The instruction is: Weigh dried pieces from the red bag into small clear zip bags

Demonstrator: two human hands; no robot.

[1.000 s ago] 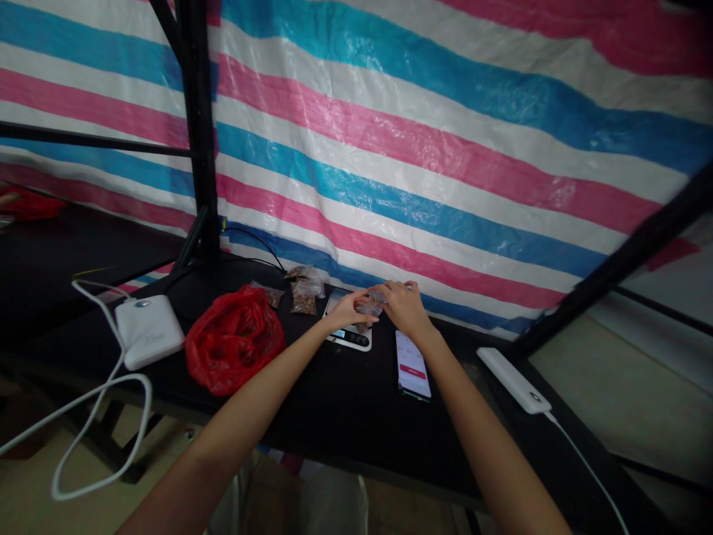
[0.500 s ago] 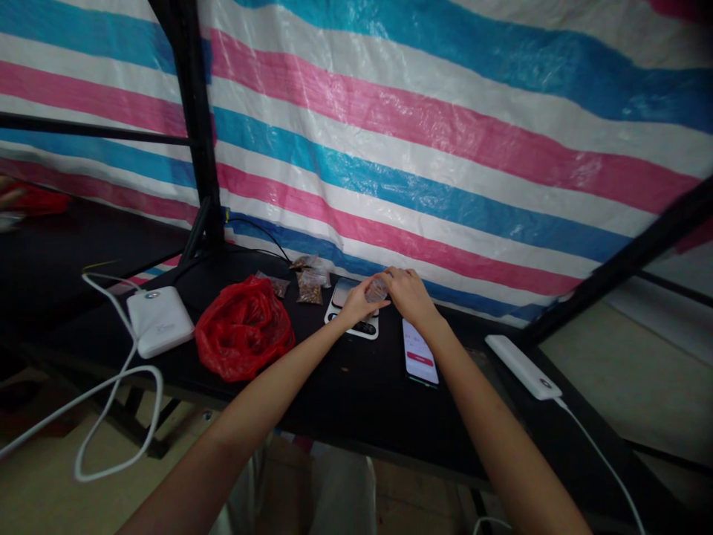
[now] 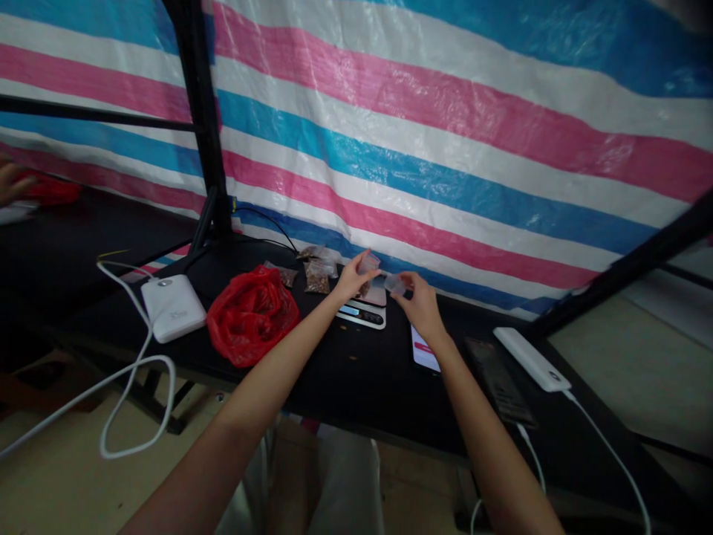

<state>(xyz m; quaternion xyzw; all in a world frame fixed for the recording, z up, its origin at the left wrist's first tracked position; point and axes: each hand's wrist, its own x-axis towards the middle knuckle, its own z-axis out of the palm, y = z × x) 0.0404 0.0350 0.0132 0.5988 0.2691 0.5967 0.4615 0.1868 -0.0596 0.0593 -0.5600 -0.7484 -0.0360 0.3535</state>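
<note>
Black tabletop (image 3: pixel 334 380) with a white scale (image 3: pixel 372 318), as I see it from the room.
Nearest, a dark flat slab (image 3: pixel 497 377) lies between the right forearm (image 3: pixel 471 405) and a white power bank (image 3: pixel 530 358); a phone (image 3: pixel 424 354), screen lit, is partly hidden by the right wrist. Left of the scale sits a crumpled red plastic bag (image 3: pixel 253 318), with a second power bank (image 3: pixel 174 308) beside it. Of the hands, the left hand (image 3: pixel 350 281), curled partway open, grips a small clear cup (image 3: pixel 369 261) over the scale's rear; the right hand (image 3: pixel 422 303), fingertips pinched, holds a clear plastic piece (image 3: pixel 394 284) near the cup, whether lid or cup I cannot tell. Farther back lie small bags of brown bits (image 3: pixel 316 281), then the striped sheet (image 3: pixel 401 148).
</note>
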